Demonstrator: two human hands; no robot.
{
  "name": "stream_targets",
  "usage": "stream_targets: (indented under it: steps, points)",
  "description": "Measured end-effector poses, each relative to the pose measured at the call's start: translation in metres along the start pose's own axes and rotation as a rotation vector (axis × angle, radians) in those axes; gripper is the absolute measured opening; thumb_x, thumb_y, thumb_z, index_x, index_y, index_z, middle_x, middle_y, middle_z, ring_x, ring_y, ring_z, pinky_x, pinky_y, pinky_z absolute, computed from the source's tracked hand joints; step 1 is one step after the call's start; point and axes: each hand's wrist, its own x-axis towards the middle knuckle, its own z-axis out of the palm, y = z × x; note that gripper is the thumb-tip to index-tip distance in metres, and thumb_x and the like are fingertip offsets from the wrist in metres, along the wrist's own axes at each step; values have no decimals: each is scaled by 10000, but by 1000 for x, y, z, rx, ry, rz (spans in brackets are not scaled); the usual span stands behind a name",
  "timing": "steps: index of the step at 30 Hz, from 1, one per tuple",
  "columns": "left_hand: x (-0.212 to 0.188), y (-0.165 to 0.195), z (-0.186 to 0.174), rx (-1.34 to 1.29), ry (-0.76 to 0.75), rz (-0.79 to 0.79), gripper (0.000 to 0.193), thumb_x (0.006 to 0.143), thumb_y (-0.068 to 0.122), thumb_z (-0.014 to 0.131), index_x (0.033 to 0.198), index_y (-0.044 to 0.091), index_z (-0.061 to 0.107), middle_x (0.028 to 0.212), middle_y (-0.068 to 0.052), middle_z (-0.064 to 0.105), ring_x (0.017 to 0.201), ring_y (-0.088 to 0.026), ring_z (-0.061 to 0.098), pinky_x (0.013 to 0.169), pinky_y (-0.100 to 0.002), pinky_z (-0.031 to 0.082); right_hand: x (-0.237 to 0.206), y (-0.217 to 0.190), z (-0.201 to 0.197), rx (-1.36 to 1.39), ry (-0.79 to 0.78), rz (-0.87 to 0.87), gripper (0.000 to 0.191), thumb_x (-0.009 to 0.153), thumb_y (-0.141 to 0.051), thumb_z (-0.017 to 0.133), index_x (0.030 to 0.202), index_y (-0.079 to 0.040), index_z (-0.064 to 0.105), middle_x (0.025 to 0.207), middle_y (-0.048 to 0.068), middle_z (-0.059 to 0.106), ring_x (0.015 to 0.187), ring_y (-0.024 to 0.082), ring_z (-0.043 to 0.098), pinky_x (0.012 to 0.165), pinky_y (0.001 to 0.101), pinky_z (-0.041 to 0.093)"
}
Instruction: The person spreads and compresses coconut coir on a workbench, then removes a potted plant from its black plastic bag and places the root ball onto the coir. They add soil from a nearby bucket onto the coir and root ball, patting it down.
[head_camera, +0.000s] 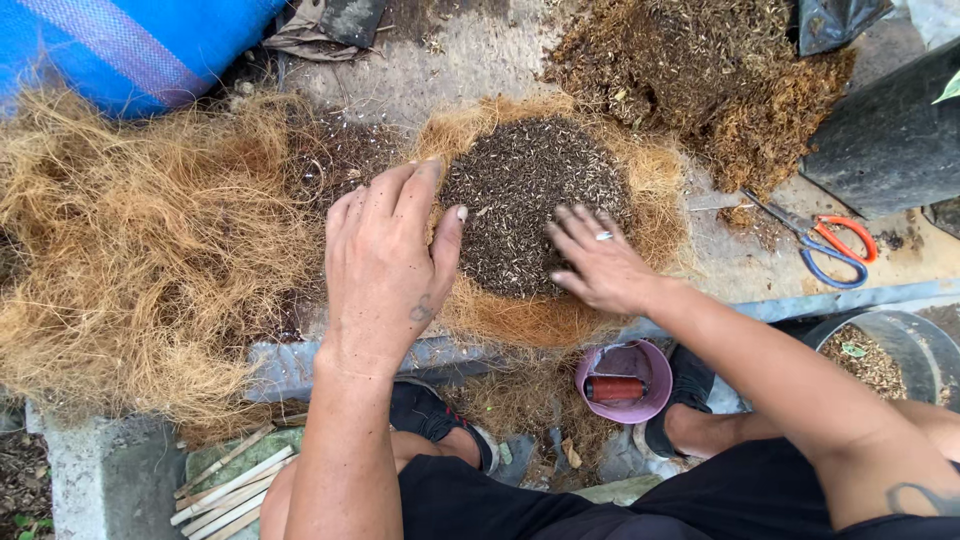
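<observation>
Item: mound of dark potting mix (525, 200) on a coir-fibre mat (655, 190), centre of the concrete ledge (450, 60). Left hand (385, 265) and right hand (600, 262) lie flat and open, gripping nothing, apparently patting the mound; next likely gathering the mat's edges upward. Scissors (825, 245) right of the mound.

Rough concrete ledge (480, 60), outdoor daylight, blue sack (130, 45) behind.

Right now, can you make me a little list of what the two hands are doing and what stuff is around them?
left hand: left hand lies flat, fingers spread, on the edge of the round pad of tan coconut fibre
right hand: right hand presses the dark crumbly mound of soil mix heaped on that pad
left of hands: big loose pile of tan fibre
right of hands: scissors with red and blue handles
near feet: small pink bowl holding a red cylinder
lower left: bundle of pale sticks
</observation>
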Motion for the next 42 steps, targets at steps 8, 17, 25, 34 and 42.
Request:
stream_targets:
  steps: [8,17,25,34,42]
  points:
    - [6,7,2,-19,3,28,432,986,213,703,1372,37,619,1277,-158,665,1172,-317,644,1065,-479,438,63,-31,-15,-75,-150,76,751,1059,-607,218,1646,-191,1,1710,94,-115,1569,285,-119,1276,495,-55]
    - [2,3,2,-12,10,28,426,990,220,704,1363,30,621,1280,-153,660,1174,-322,643,1070,-480,436,11,29,40,132,-24,195,764,1046,-582,264,1629,-183,-28,1697,108,-177,1549,281,-182,1244,499,-58]
    - [3,7,6,0,-14,40,429,996,235,704,1360,23,619,1277,-170,657,1168,-333,638,1069,-490,426,9,24,19,139,-39,283,884,986,-615,396,1633,-167,-6,1690,127,-160,1555,289,-165,1240,529,-36]
    - [4,10,0,-8,-23,35,424,988,226,716,1355,31,630,1262,-155,663,1141,-334,639,1041,-484,440,-3,37,13,385,448,329,592,1028,-389,592,1495,-47,472,1563,194,431,1438,350,407,1195,500,326]
    - [5,10,-1,5,7,53,421,990,221,721,1352,27,629,1271,-153,670,1163,-329,644,1053,-485,437,-39,78,9,381,8,274,456,897,-340,688,1323,-187,642,1055,94,750,872,292,754,808,426,606]
